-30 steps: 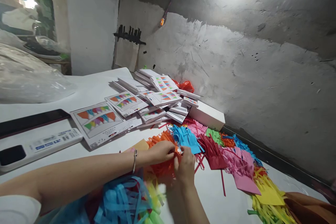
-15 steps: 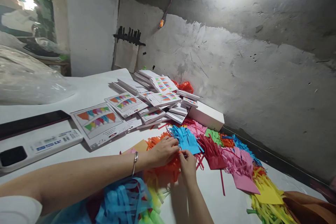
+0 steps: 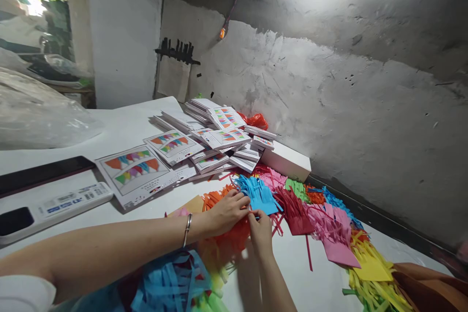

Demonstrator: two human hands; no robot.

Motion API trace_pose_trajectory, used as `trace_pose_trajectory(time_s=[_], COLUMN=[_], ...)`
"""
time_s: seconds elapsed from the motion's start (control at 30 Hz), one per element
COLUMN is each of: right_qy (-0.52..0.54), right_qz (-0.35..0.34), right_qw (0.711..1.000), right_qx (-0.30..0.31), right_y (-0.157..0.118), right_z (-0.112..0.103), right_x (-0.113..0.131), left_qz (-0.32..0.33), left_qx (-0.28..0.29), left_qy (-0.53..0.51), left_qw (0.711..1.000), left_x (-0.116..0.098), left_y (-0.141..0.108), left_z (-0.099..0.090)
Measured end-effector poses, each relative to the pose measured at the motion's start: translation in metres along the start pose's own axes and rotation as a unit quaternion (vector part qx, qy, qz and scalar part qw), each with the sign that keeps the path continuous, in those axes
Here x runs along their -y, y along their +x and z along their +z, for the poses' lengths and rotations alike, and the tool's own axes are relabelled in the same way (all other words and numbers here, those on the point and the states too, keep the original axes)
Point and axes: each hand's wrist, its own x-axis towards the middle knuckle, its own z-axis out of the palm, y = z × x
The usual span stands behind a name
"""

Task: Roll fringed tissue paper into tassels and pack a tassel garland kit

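Both hands meet over orange fringed paper [image 3: 234, 237] near the middle of the white table. My left hand [image 3: 228, 212], with a silver bangle at its wrist, is closed on the orange paper's upper right part. My right hand [image 3: 260, 226] pinches the same orange paper just beside it, the fingertips nearly touching. Just beyond the fingers lies a blue fringed piece [image 3: 258, 194]. A dark red piece [image 3: 295, 212] and a pink one [image 3: 338, 234] follow to the right. Nearer to me, a large blue fringed bunch [image 3: 171, 280] lies below my left forearm.
Printed cards [image 3: 226, 137] are piled at the back beside a white box [image 3: 287, 160]. A dark phone [image 3: 44, 174] and a white labelled device [image 3: 58, 207] lie at left. Yellow fringe [image 3: 373, 265] is at right. A grey wall [image 3: 310, 97] borders the table.
The view has shifted slightly, so the cards and devices sit a little further left. Both hands keep nearly the same pose at the orange paper.
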Motion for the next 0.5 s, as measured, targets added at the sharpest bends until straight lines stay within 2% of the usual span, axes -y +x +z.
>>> trace_pose_trajectory(time_s=[0.23,0.4,0.5], right_qy=[-0.023,-0.044,-0.037], right_qz=[-0.035,-0.029,-0.008], right_qw=[0.999,0.994,0.990], right_qx=[-0.032,-0.095,-0.136], right_y=[-0.006,0.002,0.007], right_z=[0.004,-0.012,-0.032], right_x=[0.005,-0.006,-0.021], left_qz=[-0.059,-0.103,-0.161], left_qx=[0.007,-0.011,-0.043], left_qy=[-0.034,-0.133,-0.214], left_qw=[0.998,0.986,0.963], left_x=[0.002,0.005,0.017], left_y=[0.003,0.000,-0.001], left_z=[0.006,-0.012,-0.025])
